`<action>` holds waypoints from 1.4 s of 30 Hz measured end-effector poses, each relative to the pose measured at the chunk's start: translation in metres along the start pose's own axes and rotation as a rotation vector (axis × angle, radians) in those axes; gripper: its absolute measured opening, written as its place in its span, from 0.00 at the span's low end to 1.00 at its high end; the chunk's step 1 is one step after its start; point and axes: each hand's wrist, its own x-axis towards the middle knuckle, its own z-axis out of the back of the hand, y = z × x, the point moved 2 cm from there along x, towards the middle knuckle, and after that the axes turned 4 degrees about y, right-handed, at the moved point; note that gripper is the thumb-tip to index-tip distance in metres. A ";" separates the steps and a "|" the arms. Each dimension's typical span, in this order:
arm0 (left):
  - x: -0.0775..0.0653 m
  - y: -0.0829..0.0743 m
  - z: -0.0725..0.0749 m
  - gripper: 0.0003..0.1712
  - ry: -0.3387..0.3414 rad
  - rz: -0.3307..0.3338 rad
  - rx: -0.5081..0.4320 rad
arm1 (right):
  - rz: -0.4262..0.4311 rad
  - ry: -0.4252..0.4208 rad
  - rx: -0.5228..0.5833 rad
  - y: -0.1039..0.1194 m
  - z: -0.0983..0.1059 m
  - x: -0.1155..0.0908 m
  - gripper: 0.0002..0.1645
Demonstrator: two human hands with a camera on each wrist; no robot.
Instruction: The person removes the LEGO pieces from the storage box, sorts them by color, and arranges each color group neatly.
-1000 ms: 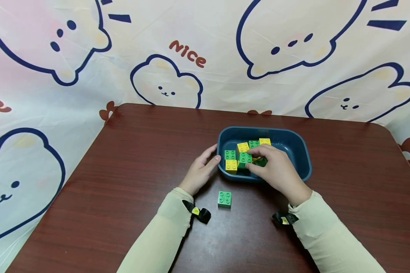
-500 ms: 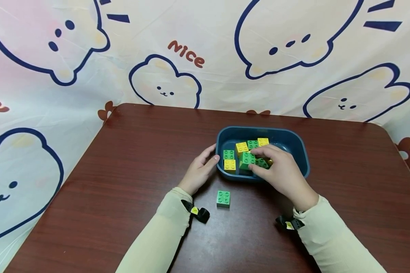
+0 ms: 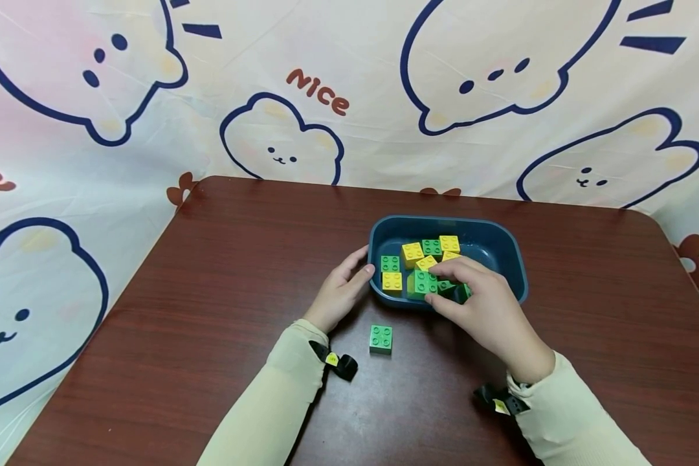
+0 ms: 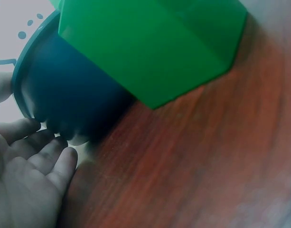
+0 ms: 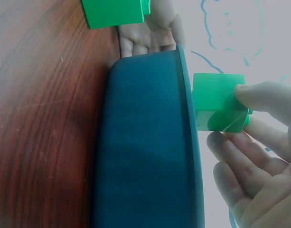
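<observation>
Over the near part of the dark blue, round-cornered plastic tub (image 3: pixel 495 243), the right hand (image 3: pixel 489 307) pinches a bright green, square studded plastic block (image 3: pixel 424 283) between thumb and fingers, while the left hand (image 3: pixel 339 292) rests against the tub's left end, fingers loosely extended. The grip takes in only one side of the smooth block, so a weak pinch could let it twist or drop onto the yellow studded plastic blocks (image 3: pixel 411 254) inside. A low path towards the person might catch the near rim and jerk the tub, especially if the left hand slackens. The head view shows the tub's contents but hardly any height; the right wrist view hides those contents behind the outer wall, yet shows the pinched block above rim level. The left wrist view shows the fingertips meeting the outer wall, with a large green shape, probably the loose green square block (image 3: pixel 381 339) on the reddish-brown wooden table (image 3: pixel 256 278), close to the lens
</observation>
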 end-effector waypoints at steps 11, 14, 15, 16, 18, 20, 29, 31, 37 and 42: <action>-0.001 -0.001 0.000 0.30 -0.001 0.007 -0.004 | 0.007 -0.018 0.000 0.002 0.000 -0.010 0.22; 0.000 0.000 0.000 0.30 0.000 0.005 -0.009 | 0.022 -0.019 -0.004 0.004 -0.001 -0.013 0.22; 0.000 0.000 0.000 0.30 0.000 0.005 -0.010 | 0.028 -0.018 -0.006 0.004 -0.001 -0.014 0.22; 0.000 0.000 0.000 0.30 0.001 0.005 -0.011 | 0.035 -0.018 -0.007 0.005 -0.001 -0.015 0.22; 0.000 -0.001 0.000 0.30 0.002 0.006 -0.012 | 0.042 -0.015 -0.007 0.006 -0.002 -0.016 0.22; 0.000 -0.002 0.000 0.29 0.003 0.008 -0.011 | 0.043 -0.009 -0.004 0.007 -0.002 -0.017 0.22; 0.000 -0.001 0.000 0.29 -0.002 0.008 -0.003 | 0.030 0.016 0.022 0.009 -0.001 -0.022 0.22; 0.000 -0.001 0.000 0.30 -0.003 0.005 -0.005 | 0.033 0.014 0.021 0.009 -0.002 -0.023 0.22; 0.000 -0.001 0.000 0.30 -0.001 0.003 0.003 | 0.035 0.020 0.015 0.009 -0.004 -0.027 0.22; 0.000 -0.001 0.000 0.30 -0.001 0.004 0.010 | 0.040 0.029 0.015 0.009 -0.007 -0.028 0.22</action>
